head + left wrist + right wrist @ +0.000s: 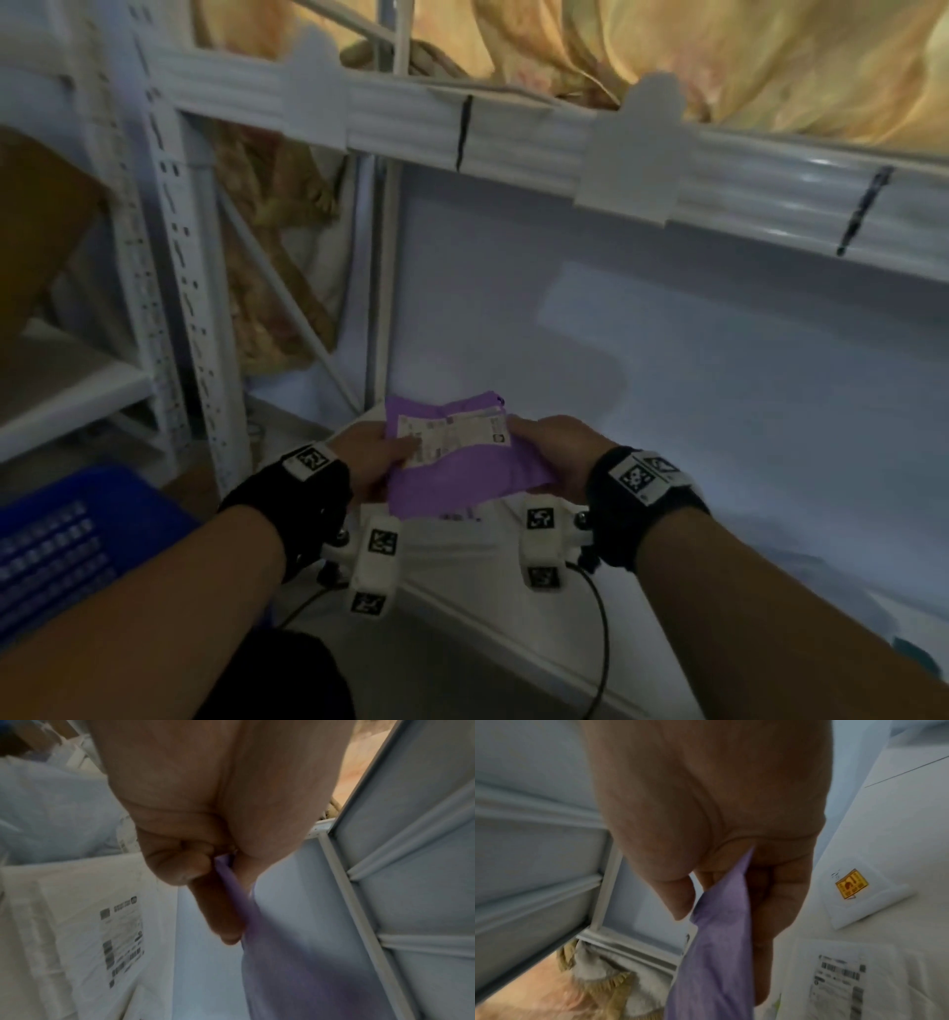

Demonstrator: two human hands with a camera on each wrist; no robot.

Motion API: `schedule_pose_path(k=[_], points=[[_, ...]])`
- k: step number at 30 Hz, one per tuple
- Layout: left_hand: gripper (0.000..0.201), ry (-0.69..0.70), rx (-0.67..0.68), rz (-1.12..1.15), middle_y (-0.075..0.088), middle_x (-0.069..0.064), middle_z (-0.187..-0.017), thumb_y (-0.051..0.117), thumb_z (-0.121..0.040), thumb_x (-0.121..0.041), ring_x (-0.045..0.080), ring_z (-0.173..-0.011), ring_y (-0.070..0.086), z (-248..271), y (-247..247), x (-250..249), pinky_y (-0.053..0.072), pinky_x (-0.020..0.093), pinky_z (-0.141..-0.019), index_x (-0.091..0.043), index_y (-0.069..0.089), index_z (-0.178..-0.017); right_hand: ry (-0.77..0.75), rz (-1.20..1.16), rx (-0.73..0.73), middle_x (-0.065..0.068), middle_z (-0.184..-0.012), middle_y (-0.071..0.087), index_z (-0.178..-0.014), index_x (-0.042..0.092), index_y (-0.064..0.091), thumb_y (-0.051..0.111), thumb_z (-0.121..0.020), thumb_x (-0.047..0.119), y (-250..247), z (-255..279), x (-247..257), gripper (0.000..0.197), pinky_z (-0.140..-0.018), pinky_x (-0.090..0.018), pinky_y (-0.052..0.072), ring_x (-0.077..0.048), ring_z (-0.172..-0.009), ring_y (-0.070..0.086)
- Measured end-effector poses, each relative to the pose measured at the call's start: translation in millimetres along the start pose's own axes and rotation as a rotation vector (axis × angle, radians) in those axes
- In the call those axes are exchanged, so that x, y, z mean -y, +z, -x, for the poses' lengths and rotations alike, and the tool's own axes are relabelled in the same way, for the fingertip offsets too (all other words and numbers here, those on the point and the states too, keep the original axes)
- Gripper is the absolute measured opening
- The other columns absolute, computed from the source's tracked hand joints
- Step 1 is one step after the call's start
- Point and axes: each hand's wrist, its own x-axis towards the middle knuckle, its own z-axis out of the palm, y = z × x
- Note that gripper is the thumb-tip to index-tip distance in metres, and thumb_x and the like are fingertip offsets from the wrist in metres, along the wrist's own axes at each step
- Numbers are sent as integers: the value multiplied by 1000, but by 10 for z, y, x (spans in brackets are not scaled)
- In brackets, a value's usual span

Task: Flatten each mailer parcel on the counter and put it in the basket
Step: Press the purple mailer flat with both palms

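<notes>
- My left hand (pixel 371 459) pinches the left edge of the purple mailer (pixel 462 475), thumb on top across its white label (pixel 452 434), fingers curled under.
- My right hand (pixel 552 452) pinches the right edge the same way, thumb over the label's corner, so the mailer hangs stretched between both hands, held up off the counter (pixel 719 462).
- Under the mailer, white parcels (pixel 85 923) with printed labels lie flat on the counter near its front edge; one further to the right carries an orange sticker (pixel 850 884).
- The blue basket (pixel 77 529) sits low at my left, beside my left forearm and apart from the mailer.
- Beyond my hands the counter stretches pale toward the back, with open room to the right.
- The shelf beam (pixel 513 139) crosses overhead, its slotted upright (pixel 174 257) standing at the counter's left edge; tan cloth (pixel 719 56) is heaped above the beam.
</notes>
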Motion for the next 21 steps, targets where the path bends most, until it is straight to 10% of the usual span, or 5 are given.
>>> schedule_pose_path(k=[8, 16, 21], points=[[26, 23, -86, 61, 70, 20, -108, 59, -95, -17, 39, -104, 65, 69, -850, 142, 50, 51, -93, -7, 63, -118, -116, 308, 40, -21, -108, 70, -80, 8, 68, 73, -65, 44, 810, -275, 293, 39, -94, -55, 52, -37, -103, 67], [25, 43, -210, 105, 68, 24, -109, 58, -94, -14, 45, -105, 62, 357, -1750, 374, 50, 50, -91, -1, 65, -114, -175, 548, 154, -6, -101, 62, -73, 23, 55, 59, -94, 27, 1762, -414, 430, 22, -96, -42, 53, -20, -92, 59], [19, 17, -314, 109, 66, 23, -98, 57, -95, -12, 30, -79, 55, 660, -2245, 585, 50, 25, -50, -1, 67, -107, -232, 670, 272, -9, -110, 64, -74, 25, 55, 57, -95, 27, 2413, -585, 445, 21, -100, -44, 50, -31, -113, 62]])
